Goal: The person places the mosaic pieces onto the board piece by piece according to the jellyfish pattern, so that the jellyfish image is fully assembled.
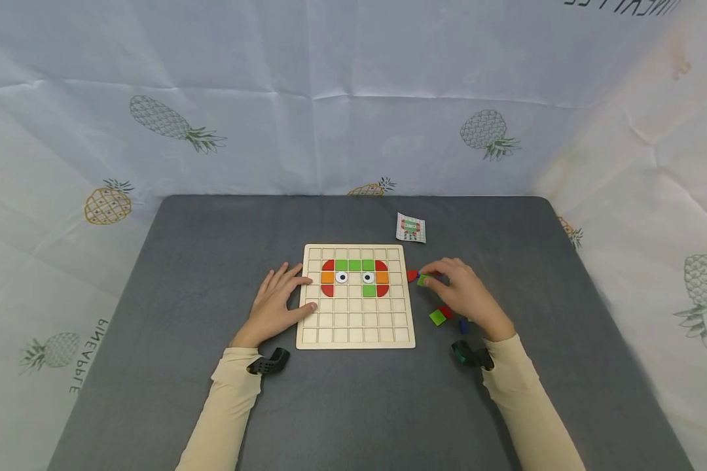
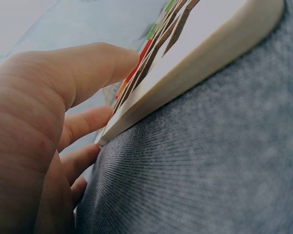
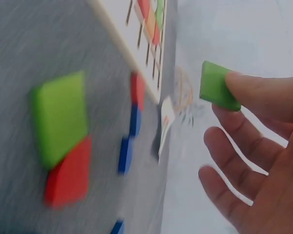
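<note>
A pale wooden grid board [image 1: 356, 333] lies on the grey table. Red rounded-corner tiles, orange squares, green squares and two eye tiles [image 1: 341, 277] fill part of its upper cells. My left hand [image 1: 273, 307] rests at the board's left edge, fingers spread and the thumb [image 2: 102, 63] over the rim. To the right of the board, my right hand [image 1: 462, 294] pinches a green square tile [image 3: 216, 87] between thumb and forefinger, lifted above the table. Below that hand, another green tile [image 3: 62, 117] touches a red tile [image 3: 71, 175].
Beside the board's right edge lies a red piece [image 1: 412, 276], with blue pieces [image 3: 125, 153] close by. Another blue piece [image 1: 463, 326] is nearer the right wrist. A small printed pattern card [image 1: 411, 228] lies behind the board. Pineapple-printed cloth [image 1: 330, 131] hangs behind the table.
</note>
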Action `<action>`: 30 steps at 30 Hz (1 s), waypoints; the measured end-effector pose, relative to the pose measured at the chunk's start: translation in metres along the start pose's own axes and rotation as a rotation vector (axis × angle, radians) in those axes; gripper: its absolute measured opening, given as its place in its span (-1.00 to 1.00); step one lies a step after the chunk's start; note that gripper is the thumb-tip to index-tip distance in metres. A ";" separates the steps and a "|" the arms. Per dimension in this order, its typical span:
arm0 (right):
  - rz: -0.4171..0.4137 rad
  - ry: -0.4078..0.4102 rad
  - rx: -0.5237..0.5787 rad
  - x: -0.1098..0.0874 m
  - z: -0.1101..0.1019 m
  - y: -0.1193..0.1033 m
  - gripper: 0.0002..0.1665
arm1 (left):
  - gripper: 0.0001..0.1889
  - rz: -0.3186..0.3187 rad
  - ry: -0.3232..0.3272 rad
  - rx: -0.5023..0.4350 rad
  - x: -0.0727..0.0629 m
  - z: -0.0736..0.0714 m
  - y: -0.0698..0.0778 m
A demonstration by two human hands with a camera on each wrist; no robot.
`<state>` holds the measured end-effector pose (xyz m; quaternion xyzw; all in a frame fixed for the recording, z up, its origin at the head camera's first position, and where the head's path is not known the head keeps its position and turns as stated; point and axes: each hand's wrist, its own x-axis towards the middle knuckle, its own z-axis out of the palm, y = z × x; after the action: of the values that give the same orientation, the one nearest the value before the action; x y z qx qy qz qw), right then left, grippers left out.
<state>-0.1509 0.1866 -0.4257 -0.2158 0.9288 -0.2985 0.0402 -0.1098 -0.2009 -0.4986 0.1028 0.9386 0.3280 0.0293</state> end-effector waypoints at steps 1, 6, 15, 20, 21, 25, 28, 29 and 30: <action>-0.014 -0.009 0.008 0.004 0.002 -0.003 -0.73 | -0.39 -0.004 -0.003 0.002 0.000 0.000 0.000; -0.062 -0.045 0.084 0.018 0.011 -0.018 -0.72 | -0.38 -0.015 -0.022 0.014 0.000 -0.001 0.000; -0.103 -0.093 0.169 0.038 0.027 -0.037 -0.73 | -0.38 -0.008 -0.016 0.007 0.000 -0.001 0.000; -0.134 -0.122 0.186 0.049 0.033 -0.045 -0.75 | -0.38 -0.014 -0.020 0.013 0.000 -0.001 0.000; -0.136 -0.127 0.184 0.051 0.034 -0.046 -0.75 | -0.38 -0.016 -0.021 0.014 0.001 -0.001 0.000; -0.150 -0.143 0.176 0.059 0.038 -0.051 -0.76 | -0.38 -0.018 -0.020 0.016 0.001 -0.001 0.000; -0.160 -0.154 0.158 0.064 0.041 -0.054 -0.75 | -0.39 -0.017 -0.018 0.018 0.001 0.000 0.000; -0.164 -0.158 0.149 0.065 0.043 -0.055 -0.75 | -0.39 -0.016 -0.018 0.019 0.001 0.000 -0.001; -0.165 -0.163 0.138 0.067 0.044 -0.056 -0.75 | -0.39 -0.016 -0.017 0.019 0.001 0.000 -0.001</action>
<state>-0.1812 0.0940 -0.4265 -0.3119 0.8788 -0.3455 0.1053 -0.1107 -0.2012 -0.4988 0.0984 0.9422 0.3178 0.0391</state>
